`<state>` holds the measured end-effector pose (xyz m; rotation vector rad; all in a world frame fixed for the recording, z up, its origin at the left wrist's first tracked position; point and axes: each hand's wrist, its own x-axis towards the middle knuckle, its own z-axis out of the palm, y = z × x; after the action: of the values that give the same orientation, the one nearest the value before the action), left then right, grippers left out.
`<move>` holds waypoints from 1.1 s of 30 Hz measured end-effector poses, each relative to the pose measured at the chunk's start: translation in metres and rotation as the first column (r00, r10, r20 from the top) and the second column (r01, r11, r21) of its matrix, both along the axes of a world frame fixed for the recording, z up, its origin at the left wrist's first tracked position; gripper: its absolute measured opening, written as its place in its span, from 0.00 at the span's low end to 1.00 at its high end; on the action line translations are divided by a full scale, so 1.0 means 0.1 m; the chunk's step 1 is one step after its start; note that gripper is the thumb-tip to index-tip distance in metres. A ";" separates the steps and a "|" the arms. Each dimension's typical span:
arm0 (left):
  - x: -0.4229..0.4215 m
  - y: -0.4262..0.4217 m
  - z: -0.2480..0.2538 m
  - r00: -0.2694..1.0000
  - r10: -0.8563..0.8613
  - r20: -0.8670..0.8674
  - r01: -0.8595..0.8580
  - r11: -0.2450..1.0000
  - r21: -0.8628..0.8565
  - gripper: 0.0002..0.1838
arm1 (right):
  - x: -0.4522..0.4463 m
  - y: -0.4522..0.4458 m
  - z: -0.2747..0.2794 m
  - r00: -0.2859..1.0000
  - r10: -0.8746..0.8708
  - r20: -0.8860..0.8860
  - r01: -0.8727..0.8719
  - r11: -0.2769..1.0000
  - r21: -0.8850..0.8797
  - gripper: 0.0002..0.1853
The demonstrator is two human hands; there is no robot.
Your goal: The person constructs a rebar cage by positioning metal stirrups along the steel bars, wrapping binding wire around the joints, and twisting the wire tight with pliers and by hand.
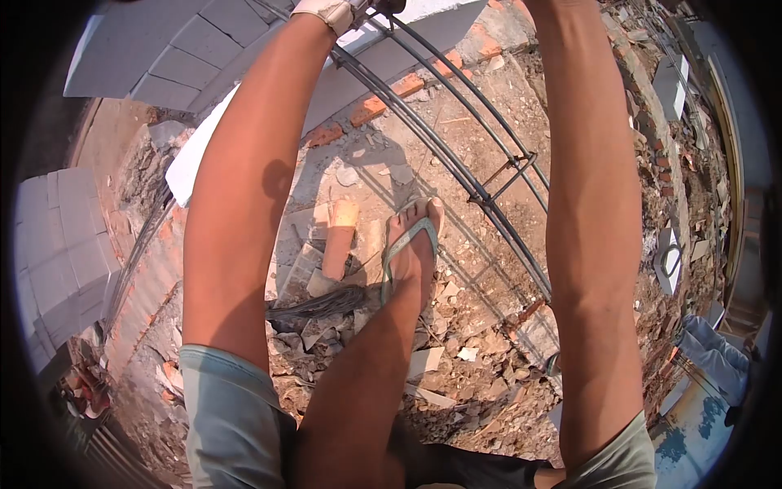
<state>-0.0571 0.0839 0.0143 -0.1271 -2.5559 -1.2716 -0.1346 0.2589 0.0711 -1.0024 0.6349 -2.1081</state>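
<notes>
My left arm reaches up to the top edge, where a pale band or cuff [330, 13] wraps the wrist. Only a sliver of my left hand [358, 8] shows, beside a steel rebar cage [444, 159]; its fingers are cut off and a small dark shape lies there. My right forearm [582, 147] stretches up on the other side of the cage, its hand beyond the frame. Long parallel bars run diagonally between my arms, joined by a square stirrup [507, 178].
My sandalled foot [411, 240] stands on rubble beside a broken brick piece [339, 236] and a bundle of dark wire [322, 306]. A pale block wall [187, 49] rises upper left, more blocks [65, 236] below it. A blue-stained container [692, 432] sits lower right.
</notes>
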 end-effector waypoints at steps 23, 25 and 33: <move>-0.24 0.76 0.08 0.863 -0.451 0.228 0.505 0.778 -0.372 0.20 | 0.81 0.68 -0.85 0.860 -0.491 0.142 0.508 0.850 -0.136 0.13; -0.21 0.79 0.16 0.870 -0.407 0.277 0.487 0.795 -0.361 0.19 | 0.76 0.69 -0.85 0.856 -0.491 0.161 0.511 0.849 -0.133 0.14; -0.25 0.96 -0.13 0.950 0.154 -0.272 -0.211 0.958 -0.193 0.18 | 0.55 0.06 -0.10 0.437 -0.899 0.029 0.880 0.433 0.195 0.19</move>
<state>-0.0818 0.1796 0.0017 -0.0879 -2.4115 -0.8430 -0.0799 0.2654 0.0610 -0.3949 1.4978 -2.9297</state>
